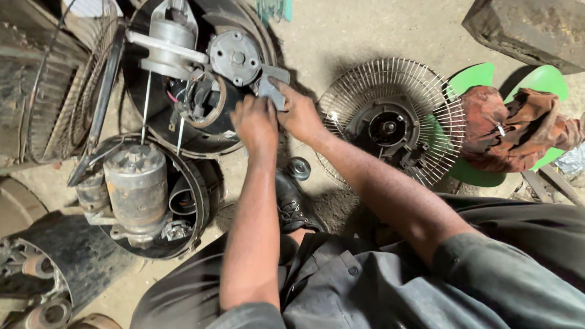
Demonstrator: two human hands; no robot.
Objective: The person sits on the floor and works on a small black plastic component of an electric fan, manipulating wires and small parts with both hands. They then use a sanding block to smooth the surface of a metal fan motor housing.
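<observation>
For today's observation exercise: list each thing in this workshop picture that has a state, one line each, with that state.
Left hand: closed on the grey blade.
Right hand: gripping the same blade.
Grey blade: held, by the upper housing.
Upper motor housing: open, wiring exposed.
Lower motor housing: open, motor visible.
Wire fan guard: detached, flat on floor.
Red rag: crumpled over green blades.

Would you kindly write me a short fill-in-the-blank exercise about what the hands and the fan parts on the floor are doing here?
1. Both hands, left hand and right hand, grip a grey ____ blade at the open motor housing.
2. The wire fan guard lies flat on the ____.
3. The crumpled reddish cloth rests on fan blades coloured ____.
4. Under the forearms shows a black ____.

Missing words: fan; floor; green; shoe
</observation>
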